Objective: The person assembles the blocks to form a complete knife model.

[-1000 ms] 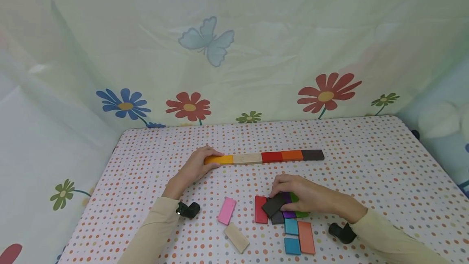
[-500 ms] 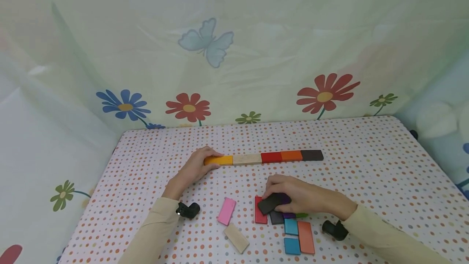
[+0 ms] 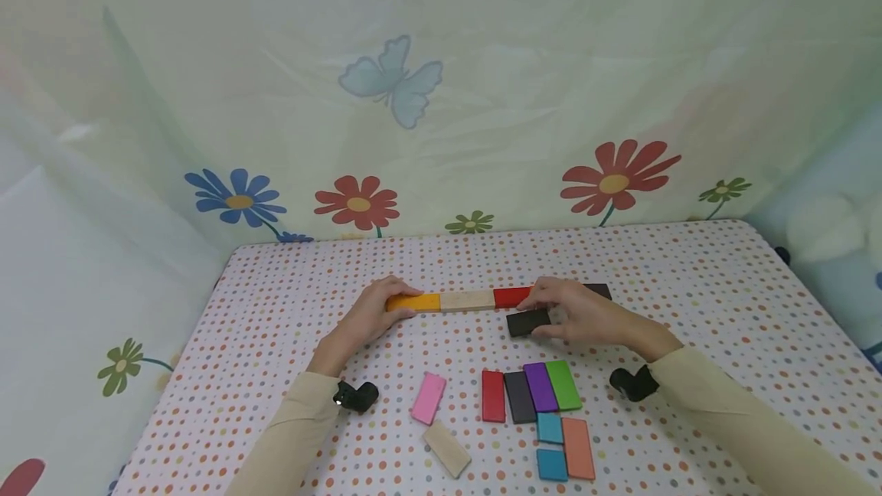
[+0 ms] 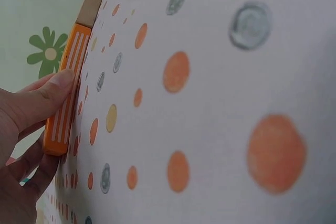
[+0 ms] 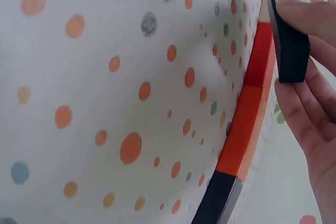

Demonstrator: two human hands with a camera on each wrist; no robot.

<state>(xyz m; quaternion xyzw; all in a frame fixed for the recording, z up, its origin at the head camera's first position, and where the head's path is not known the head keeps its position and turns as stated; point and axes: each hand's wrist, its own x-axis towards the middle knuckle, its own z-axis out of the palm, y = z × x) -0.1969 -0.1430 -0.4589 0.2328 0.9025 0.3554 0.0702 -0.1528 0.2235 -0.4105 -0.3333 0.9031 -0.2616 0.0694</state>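
The largest item noted is a dotted table (image 3: 689,289). On it, a row of five blocks (image 3: 468,300) is laid end to end. At its left end, the yellow block (image 4: 65,90) is pinched between the thumb and fingers of the left hand (image 3: 370,312). A black block (image 3: 528,323) is pinched likewise by the right hand (image 3: 582,316), just in front of the row's red block (image 3: 511,297); in the right wrist view it appears to be held off the table. Both held pieces are judged stiff, light and not fragile, with smooth faces that might slip under a weak pinch. A hold is best taken across the long edges near mid-length. Toward the near side, loose blocks (image 3: 540,387) are spread, the two teal blocks (image 3: 552,464) being smallest.
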